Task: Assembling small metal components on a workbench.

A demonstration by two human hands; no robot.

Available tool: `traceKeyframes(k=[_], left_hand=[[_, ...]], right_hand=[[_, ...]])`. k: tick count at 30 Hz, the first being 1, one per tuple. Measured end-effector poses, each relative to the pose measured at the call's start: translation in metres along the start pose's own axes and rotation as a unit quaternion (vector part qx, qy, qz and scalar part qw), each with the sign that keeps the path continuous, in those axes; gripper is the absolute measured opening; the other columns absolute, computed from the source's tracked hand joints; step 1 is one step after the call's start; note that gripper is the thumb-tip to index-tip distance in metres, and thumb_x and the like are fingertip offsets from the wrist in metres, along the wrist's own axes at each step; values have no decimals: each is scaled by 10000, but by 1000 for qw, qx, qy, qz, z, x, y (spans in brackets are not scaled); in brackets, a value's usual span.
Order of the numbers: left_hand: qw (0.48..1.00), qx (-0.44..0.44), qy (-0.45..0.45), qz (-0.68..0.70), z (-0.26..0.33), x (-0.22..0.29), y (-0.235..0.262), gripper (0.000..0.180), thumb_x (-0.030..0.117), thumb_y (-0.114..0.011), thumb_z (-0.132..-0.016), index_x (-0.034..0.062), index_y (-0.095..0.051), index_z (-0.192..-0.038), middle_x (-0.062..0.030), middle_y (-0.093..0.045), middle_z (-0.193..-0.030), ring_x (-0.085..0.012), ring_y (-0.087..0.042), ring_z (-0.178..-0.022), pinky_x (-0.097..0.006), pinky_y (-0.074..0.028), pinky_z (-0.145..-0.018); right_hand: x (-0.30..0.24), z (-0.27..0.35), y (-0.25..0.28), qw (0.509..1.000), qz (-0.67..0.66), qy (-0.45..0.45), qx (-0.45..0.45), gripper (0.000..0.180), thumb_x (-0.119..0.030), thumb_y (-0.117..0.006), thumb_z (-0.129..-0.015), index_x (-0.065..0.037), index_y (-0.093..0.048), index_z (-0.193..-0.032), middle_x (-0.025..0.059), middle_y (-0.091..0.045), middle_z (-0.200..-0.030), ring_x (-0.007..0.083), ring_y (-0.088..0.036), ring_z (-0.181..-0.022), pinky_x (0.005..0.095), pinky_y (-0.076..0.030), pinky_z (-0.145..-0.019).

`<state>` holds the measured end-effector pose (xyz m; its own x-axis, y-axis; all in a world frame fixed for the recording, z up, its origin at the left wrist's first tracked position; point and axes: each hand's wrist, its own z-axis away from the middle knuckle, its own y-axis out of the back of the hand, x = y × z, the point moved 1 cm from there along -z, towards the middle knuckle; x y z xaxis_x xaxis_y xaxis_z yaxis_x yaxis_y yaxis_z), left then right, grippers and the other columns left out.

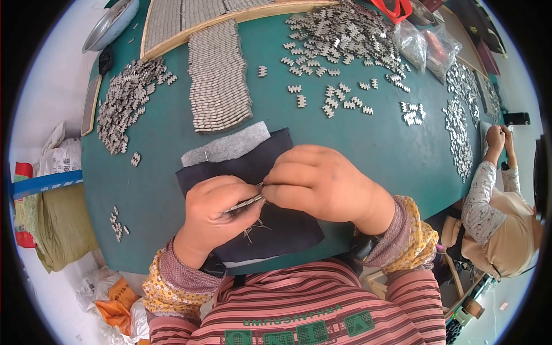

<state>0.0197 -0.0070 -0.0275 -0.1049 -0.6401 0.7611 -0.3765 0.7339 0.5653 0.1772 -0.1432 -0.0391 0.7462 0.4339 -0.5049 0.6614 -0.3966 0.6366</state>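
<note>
Strip of metal segments (pixel 248 202) is clamped in the left hand (pixel 214 208), apparently steadied for the right hand (pixel 322 183), pinched together at the strip's two o'clock end.

Both forearms angle inward from the lower edge: left forearm (pixel 183 279) up and right, right forearm (pixel 405 238) up and left, sleeved to just short of the wrists. Hands nearly meet in front of the torso (pixel 322 302). Left hand (pixel 221 201): fingers curled, thumb on the body side, closed in a pinch. Right hand (pixel 319 181): back up, fingers bent and bunched, tips pointing left, right beside the left fingertips. Tip-to-tip contact unclear. Right thumb mostly hidden.
</note>
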Motion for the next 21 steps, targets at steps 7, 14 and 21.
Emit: traceKeyframes(k=[7, 14, 21], left_hand=[[1000, 29, -8, 7, 2, 0, -2, 195, -13, -776, -648, 22, -697, -823, -86, -638, -687, -204, -622, -589, -290, -485, -540], [999, 51, -2, 9, 3, -1, 1, 174, 0, -780, -655, 18, -698, -807, -90, -647, -700, -202, -630, -602, -288, -493, -558], [999, 31, -7, 23, 3, -1, 2, 176, 0, -773, -658, 21, -693, -814, -84, -642, -696, -200, -626, -598, -285, -485, -542]], right_hand=[[-5, 1, -2, 996, -13, -50, 74, 150, -101, -660, -739, -100, -622, -884, 26, -625, -877, 226, -628, -803, 335, -497, -677], [-4, -5, -3, 968, -214, -100, 81, 152, 22, -715, -770, -59, -641, -874, 82, -679, -881, 232, -664, -802, 321, -503, -677], [-4, -5, -7, 963, -233, -107, 79, 132, 8, -723, -777, -39, -654, -878, 85, -640, -861, 231, -628, -781, 319, -493, -685]])
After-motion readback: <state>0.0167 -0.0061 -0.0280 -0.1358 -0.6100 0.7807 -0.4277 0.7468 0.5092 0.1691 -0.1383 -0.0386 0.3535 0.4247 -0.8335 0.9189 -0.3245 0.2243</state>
